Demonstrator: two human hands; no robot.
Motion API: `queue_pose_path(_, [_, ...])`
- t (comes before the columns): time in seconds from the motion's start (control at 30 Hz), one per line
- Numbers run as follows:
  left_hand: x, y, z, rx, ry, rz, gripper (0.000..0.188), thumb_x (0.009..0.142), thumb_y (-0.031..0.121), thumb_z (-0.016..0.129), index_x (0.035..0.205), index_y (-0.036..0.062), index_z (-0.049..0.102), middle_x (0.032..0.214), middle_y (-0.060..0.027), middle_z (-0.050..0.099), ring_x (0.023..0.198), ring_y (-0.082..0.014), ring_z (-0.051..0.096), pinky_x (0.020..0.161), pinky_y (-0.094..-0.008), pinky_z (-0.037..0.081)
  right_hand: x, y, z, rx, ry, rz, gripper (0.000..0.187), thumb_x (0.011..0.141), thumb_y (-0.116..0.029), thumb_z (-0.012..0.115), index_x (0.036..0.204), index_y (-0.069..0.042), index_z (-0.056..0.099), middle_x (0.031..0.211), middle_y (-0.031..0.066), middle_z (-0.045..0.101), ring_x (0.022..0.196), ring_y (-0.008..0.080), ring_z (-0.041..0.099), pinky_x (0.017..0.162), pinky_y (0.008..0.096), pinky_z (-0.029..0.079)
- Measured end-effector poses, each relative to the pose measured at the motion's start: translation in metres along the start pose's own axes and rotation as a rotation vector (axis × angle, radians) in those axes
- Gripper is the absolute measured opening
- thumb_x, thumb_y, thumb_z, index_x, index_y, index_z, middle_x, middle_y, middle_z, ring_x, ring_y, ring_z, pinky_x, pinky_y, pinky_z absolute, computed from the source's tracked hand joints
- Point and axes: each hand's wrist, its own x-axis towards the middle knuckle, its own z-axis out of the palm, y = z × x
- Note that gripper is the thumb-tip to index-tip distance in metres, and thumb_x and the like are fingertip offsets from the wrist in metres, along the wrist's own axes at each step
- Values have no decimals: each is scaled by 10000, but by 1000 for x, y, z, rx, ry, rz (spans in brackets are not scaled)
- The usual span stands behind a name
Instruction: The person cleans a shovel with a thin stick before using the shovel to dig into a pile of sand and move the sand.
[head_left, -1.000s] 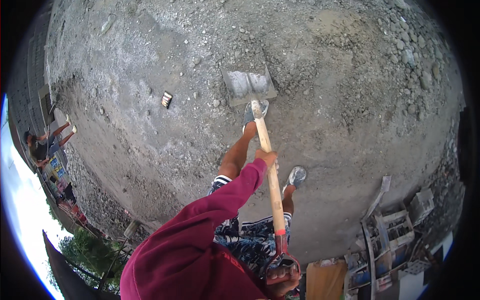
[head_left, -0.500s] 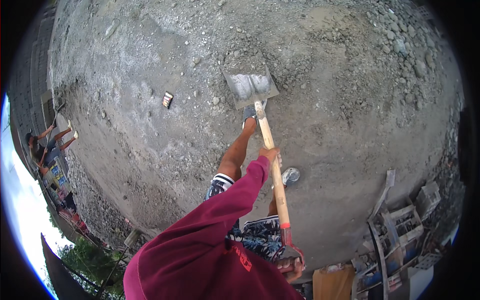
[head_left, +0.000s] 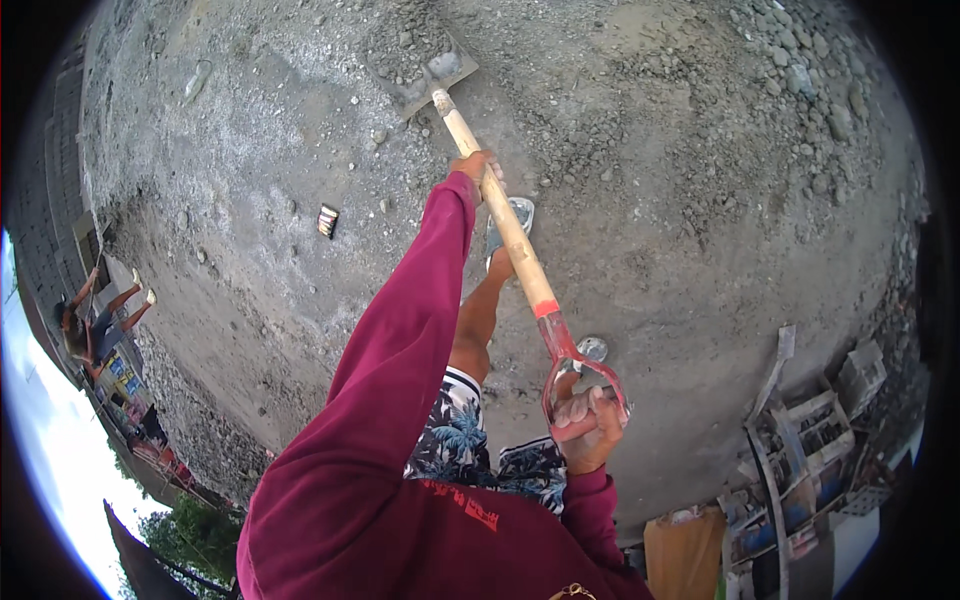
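Note:
A shovel (head_left: 510, 232) with a pale wooden shaft and a red D-shaped handle slants across the middle of the view. My left hand (head_left: 478, 168) is wrapped round the shaft, low down near the blade. At the other end, my right hand (head_left: 588, 420) is closed round the crossbar of the red handle. The metal blade (head_left: 448, 68) lies ahead and slightly left, partly covered with grey gravel (head_left: 405, 55). Whether the blade's edge is under the gravel is hidden. My forward foot, in a grey shoe (head_left: 520, 212), stands just right of the shaft.
A small wrapper (head_left: 327, 221) lies on the gravelly ground to the left. Rocks (head_left: 800, 75) are heaped at the far right. Scrap wood and crates (head_left: 800, 450) stand at the lower right. Another person (head_left: 85, 325) is at the far left.
The shovel has moved forward and left, both hands with it. Its blade, bare before, now carries gravel. My right hand and the red handle have come up into fuller view.

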Motion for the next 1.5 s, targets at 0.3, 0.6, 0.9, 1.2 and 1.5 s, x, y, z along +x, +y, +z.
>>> queue_pose_path(0.3, [-133, -44, -104, -592, -107, 229, 150, 820, 106, 587, 779, 104, 443, 612, 4, 455, 489, -127, 444, 462, -284, 438, -27, -88, -42, -916, -515, -483, 193, 695, -135, 757, 707, -30, 596, 588, 28, 544, 494, 129, 534, 478, 294, 410])
queue_pose_path(0.6, [-383, -234, -177, -439, 317, 357, 131, 816, 206, 599, 839, 130, 496, 674, -15, 507, 581, -176, 536, 541, -382, 498, -120, -120, -235, -869, -737, -515, 208, 722, -145, 748, 692, -54, 563, 554, 11, 494, 475, 129, 493, 472, 282, 378])
queue_pose_path(0.9, [-343, -496, 66, 54, -4, -101, 215, 782, 118, 649, 918, 40, 502, 693, -99, 551, 546, -240, 579, 504, -439, 527, -283, -82, -514, 140, -8, 59, 239, 822, -190, 565, 640, -52, 495, 530, 80, 485, 444, 196, 495, 465, 337, 445])
queue_pose_path(1.2, [-310, -560, 133, 219, -74, -74, 200, 800, 138, 637, 928, 44, 516, 643, -83, 557, 493, -223, 577, 458, -402, 536, -204, -51, -471, 463, 245, -38, 286, 925, -253, 499, 670, -124, 479, 539, 16, 471, 419, 174, 426, 438, 334, 414])
queue_pose_path(1.5, [-402, -559, 147, 24, -21, -259, 177, 806, 145, 631, 885, 73, 490, 641, -59, 511, 487, -180, 516, 423, -359, 465, -221, -81, -459, 560, 242, 72, 357, 948, -350, 514, 676, -121, 492, 545, 25, 478, 449, 202, 478, 490, 367, 453])
